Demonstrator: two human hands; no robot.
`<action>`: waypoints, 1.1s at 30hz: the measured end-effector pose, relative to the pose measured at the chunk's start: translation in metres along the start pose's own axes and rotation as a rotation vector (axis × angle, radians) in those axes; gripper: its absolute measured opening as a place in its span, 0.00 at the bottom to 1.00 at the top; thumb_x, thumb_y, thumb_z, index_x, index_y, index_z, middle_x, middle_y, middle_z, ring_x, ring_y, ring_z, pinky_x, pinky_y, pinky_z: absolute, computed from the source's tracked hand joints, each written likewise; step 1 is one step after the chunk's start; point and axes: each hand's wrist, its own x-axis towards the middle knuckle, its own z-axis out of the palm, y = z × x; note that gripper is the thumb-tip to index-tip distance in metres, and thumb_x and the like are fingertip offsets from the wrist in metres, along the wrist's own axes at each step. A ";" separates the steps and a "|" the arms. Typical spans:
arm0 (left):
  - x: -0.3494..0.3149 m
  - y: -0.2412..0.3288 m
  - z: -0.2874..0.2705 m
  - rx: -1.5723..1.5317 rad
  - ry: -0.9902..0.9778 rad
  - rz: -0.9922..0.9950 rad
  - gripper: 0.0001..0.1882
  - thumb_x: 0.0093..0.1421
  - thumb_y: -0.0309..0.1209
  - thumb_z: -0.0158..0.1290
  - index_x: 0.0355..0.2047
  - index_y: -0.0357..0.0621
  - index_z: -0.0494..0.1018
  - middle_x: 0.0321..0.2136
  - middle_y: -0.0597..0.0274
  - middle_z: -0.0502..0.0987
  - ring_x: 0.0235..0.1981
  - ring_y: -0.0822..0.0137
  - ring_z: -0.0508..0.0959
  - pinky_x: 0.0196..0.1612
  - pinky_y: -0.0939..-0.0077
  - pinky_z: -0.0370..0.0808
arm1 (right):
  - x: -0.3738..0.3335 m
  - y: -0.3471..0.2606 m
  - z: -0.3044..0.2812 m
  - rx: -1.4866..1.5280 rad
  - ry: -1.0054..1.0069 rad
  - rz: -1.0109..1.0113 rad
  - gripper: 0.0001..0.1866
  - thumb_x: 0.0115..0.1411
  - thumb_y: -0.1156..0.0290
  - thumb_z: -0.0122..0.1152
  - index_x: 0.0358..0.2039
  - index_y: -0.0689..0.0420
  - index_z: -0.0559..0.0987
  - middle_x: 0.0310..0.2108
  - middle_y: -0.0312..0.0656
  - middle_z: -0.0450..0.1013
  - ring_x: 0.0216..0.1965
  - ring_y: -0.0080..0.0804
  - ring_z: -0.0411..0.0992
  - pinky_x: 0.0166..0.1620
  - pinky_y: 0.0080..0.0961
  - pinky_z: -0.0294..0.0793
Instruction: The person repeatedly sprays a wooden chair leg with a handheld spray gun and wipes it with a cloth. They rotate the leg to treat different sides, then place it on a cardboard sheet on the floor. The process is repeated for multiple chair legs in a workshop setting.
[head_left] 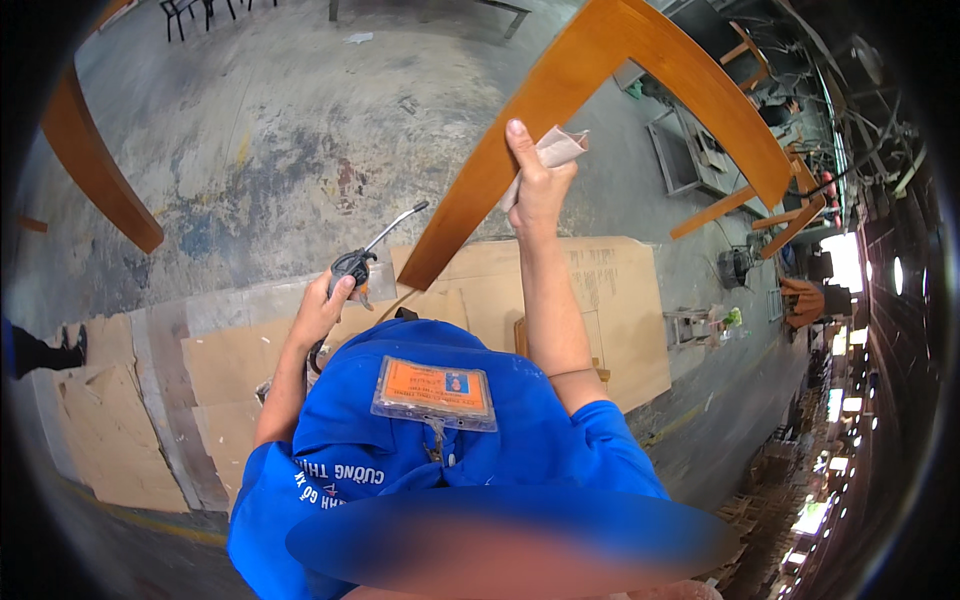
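Observation:
My right hand (537, 182) grips one leg of a brown varnished wooden frame (600, 60), shaped like an upside-down V, and presses a folded beige cloth or paper (556, 148) against it. The frame is held up above the floor. My left hand (322, 308) is closed around the black grip of an air blow gun (352, 268). Its thin metal nozzle (398, 224) points up and right, toward the lower end of the frame's leg. A blue shirt with an orange badge (433, 392) fills the lower middle.
Flat cardboard sheets (610, 290) lie on the stained concrete floor (270, 130). Another curved brown wooden part (95, 165) hangs at the left. Someone's dark shoe (45, 352) shows at the left edge. More wooden frames (790, 215) and a grey metal stand (685, 150) are at the right.

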 end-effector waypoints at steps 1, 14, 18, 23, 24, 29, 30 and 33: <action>0.000 0.000 -0.001 -0.001 -0.021 -0.001 0.24 0.66 0.49 0.44 0.48 0.39 0.70 0.28 0.65 0.77 0.26 0.79 0.74 0.18 0.85 0.66 | -0.003 -0.003 0.002 0.002 -0.001 0.034 0.09 0.53 0.73 0.68 0.30 0.61 0.76 0.27 0.33 0.72 0.27 0.17 0.68 0.31 0.18 0.67; -0.018 0.009 -0.020 -0.078 -0.075 0.096 0.29 0.67 0.53 0.38 0.44 0.38 0.72 0.28 0.61 0.78 0.23 0.79 0.73 0.18 0.88 0.65 | -0.002 -0.009 0.000 0.130 -0.060 0.064 0.12 0.53 0.73 0.68 0.36 0.63 0.77 0.33 0.39 0.75 0.34 0.23 0.72 0.39 0.21 0.71; -0.016 -0.001 -0.007 -0.032 0.028 0.177 0.24 0.67 0.48 0.41 0.43 0.36 0.71 0.23 0.63 0.75 0.22 0.77 0.73 0.22 0.80 0.68 | 0.011 0.002 -0.015 0.087 0.031 0.063 0.13 0.52 0.72 0.69 0.35 0.64 0.77 0.32 0.39 0.75 0.33 0.23 0.73 0.38 0.21 0.72; -0.011 0.002 -0.008 -0.009 -0.101 0.055 0.26 0.67 0.50 0.41 0.44 0.36 0.71 0.25 0.64 0.76 0.21 0.76 0.72 0.22 0.81 0.68 | 0.020 0.009 -0.045 0.079 -0.117 0.123 0.20 0.52 0.69 0.69 0.42 0.64 0.74 0.36 0.40 0.73 0.36 0.26 0.73 0.40 0.24 0.72; -0.011 0.004 -0.010 -0.034 -0.144 0.032 0.27 0.67 0.51 0.40 0.45 0.37 0.71 0.26 0.64 0.76 0.21 0.77 0.72 0.22 0.82 0.68 | 0.021 0.010 -0.055 0.116 -0.178 0.125 0.22 0.52 0.68 0.69 0.44 0.64 0.73 0.38 0.41 0.73 0.38 0.28 0.73 0.40 0.25 0.73; -0.009 0.020 -0.004 -0.061 -0.492 -0.035 0.29 0.66 0.54 0.39 0.48 0.39 0.71 0.34 0.63 0.79 0.23 0.79 0.73 0.19 0.85 0.68 | 0.021 0.005 -0.120 0.415 -0.452 0.172 0.32 0.49 0.61 0.70 0.50 0.64 0.68 0.40 0.46 0.71 0.40 0.37 0.73 0.42 0.29 0.74; -0.007 0.023 -0.001 -0.065 -0.460 -0.067 0.30 0.66 0.54 0.40 0.49 0.39 0.70 0.35 0.62 0.79 0.24 0.79 0.74 0.19 0.85 0.68 | 0.026 -0.001 -0.132 0.437 -0.579 0.129 0.34 0.49 0.57 0.70 0.51 0.64 0.68 0.40 0.46 0.72 0.40 0.39 0.73 0.41 0.30 0.74; -0.001 0.026 0.006 -0.170 -0.498 -0.034 0.30 0.65 0.53 0.41 0.52 0.38 0.69 0.36 0.62 0.79 0.29 0.77 0.77 0.18 0.87 0.67 | 0.026 -0.031 -0.159 0.302 -0.579 0.017 0.41 0.46 0.49 0.71 0.54 0.63 0.67 0.41 0.49 0.72 0.41 0.39 0.73 0.43 0.32 0.74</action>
